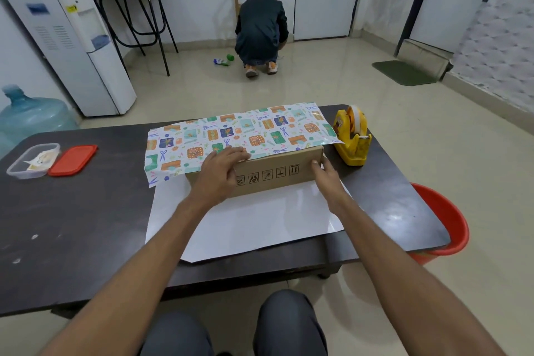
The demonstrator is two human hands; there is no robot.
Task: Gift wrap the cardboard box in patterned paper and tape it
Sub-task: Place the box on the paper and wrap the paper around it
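Note:
A brown cardboard box lies on a sheet of wrapping paper on the dark table. The paper's far part, patterned side up, is folded over the box's top. Its white underside spreads toward me. My left hand presses flat on the paper's edge at the box's near top edge, fingers spread. At the box's right end my right hand touches the near corner with open fingers. A yellow tape dispenser stands just right of the box.
A clear plastic container and its red lid lie at the table's left. An orange bucket stands by the right table edge. Beyond, a person crouches on the floor. A water dispenser stands at left.

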